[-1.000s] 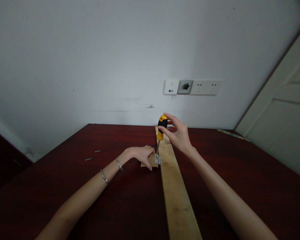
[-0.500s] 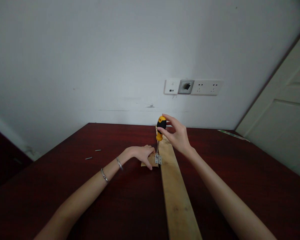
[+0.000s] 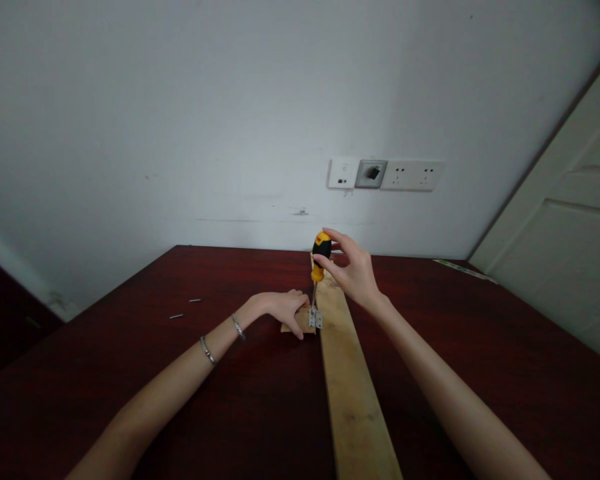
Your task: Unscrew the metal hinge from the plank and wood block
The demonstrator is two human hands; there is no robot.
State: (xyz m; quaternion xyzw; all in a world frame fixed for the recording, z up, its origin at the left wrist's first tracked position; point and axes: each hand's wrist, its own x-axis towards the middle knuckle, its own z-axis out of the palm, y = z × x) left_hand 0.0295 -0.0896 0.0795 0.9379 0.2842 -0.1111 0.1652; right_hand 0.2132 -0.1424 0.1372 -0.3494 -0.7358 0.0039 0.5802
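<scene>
On the dark red wooden table (image 3: 240, 413), the left hand (image 3: 280, 308) grips a small tan wooden block (image 3: 304, 325) by its edges, apparently steadying it beside a long pale wooden plank (image 3: 353, 387), with a silver metal hinge (image 3: 315, 319) bridging both. The right hand (image 3: 354, 272) pinches a yellow-and-black screwdriver (image 3: 322, 249) near-upright, probably keeping its tip seated at the hinge.

holds left hand (image 3: 284, 309) low with thumb splayed and left forearm (image 3: 180, 392) toward seven o'clock; raises right hand (image 3: 356, 272) with fingers curled, right forearm (image 3: 437, 383) toward five.
</scene>
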